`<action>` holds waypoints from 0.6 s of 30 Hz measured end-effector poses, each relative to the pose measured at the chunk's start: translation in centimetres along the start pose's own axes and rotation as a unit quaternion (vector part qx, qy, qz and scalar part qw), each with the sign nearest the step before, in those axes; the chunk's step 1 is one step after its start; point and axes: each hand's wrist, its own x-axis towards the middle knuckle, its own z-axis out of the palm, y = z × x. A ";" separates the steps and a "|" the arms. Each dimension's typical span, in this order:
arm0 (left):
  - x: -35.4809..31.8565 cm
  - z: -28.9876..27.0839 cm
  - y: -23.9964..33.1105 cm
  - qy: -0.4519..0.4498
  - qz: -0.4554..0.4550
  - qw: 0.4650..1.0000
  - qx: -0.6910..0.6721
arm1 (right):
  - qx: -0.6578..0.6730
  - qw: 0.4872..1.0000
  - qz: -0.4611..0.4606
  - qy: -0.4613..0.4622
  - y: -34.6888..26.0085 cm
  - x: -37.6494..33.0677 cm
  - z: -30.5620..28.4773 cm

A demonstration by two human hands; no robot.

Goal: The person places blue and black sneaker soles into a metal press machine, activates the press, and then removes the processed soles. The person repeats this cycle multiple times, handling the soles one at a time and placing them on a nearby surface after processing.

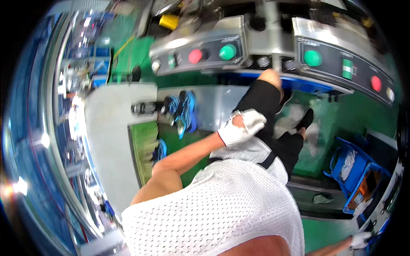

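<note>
My left hand wears a white glove with an opening that bares skin near the thumb. Its fingers are curled in front of my black shorts, and whatever lies inside them, if anything, is hidden. Far out to the lower right, my right hand, also in a white glove, reaches beside a dark blue thing at the picture's rim. Blur and small size hide its fingers and whether it grips that thing. Ahead stand two dark control panels, a left one and a right one, with green and red buttons.
A light grey surface stands to my left, beside a green brush-like strip. Blue-and-black items lie on a grey metal plate. At right are a blue chair-like frame and a blue bin. The floor is green.
</note>
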 end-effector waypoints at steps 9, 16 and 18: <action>-30.8 -16.1 -22.7 0.346 -0.491 0.796 0.080 | 0.263 0.852 -0.169 -0.421 -32.5 -36.7 -6.9; -51.6 -14.5 -30.0 0.285 -0.647 0.670 0.227 | 0.278 0.698 -0.346 -0.562 -43.3 -39.9 -9.8; -52.6 -12.2 -30.2 0.270 -0.652 0.650 0.281 | 0.249 0.677 -0.399 -0.566 -46.0 -39.4 -10.9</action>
